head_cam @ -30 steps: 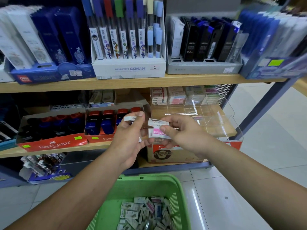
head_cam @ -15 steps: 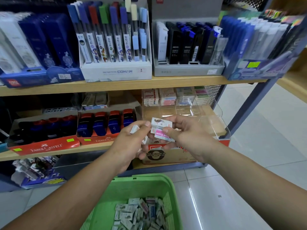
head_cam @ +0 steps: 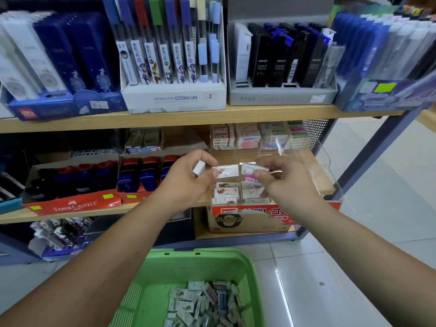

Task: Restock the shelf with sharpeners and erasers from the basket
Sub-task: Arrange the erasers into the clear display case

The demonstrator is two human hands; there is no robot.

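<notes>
The step in hand is loading erasers into the clear acrylic bin point(head_cam: 317, 149) on the middle shelf point(head_cam: 151, 207), right of centre in the frame. Both hands hang just above the bin's front compartments, close together but not touching.

The left hand point(head_cam: 186, 182) pinches a printed eraser point(head_cam: 226, 171) between thumb and fingers, and a plain white eraser point(head_cam: 199, 168) sits further back in the same hand. The right hand point(head_cam: 285, 185) has its fingers curled round a white-wrapped eraser point(head_cam: 252, 167), with a pink-labelled eraser point(head_cam: 253, 179) held just under it. So neither hand is free; I count 4 pieces between them, though there may be more hidden behind the fingers.

Below the hands, the 2 front compartments already hold stacked erasers point(head_cam: 226, 193), and the compartments toward the right look unfilled. The rest of the stock, loose erasers point(head_cam: 207, 303), lies in the green basket point(head_cam: 247, 267) at the bottom centre, so I judge the task is well short of done.

The next move likely calls for lowering each eraser flat onto the stack matching its wrapper, one at a time, releasing only the front piece while keeping the spare tucked. The risk is dropping the spare or mixing designs. The Faber-Castell tray point(head_cam: 70, 204) at left centre probably holds the sharpeners, but I cannot tell for sure.
</notes>
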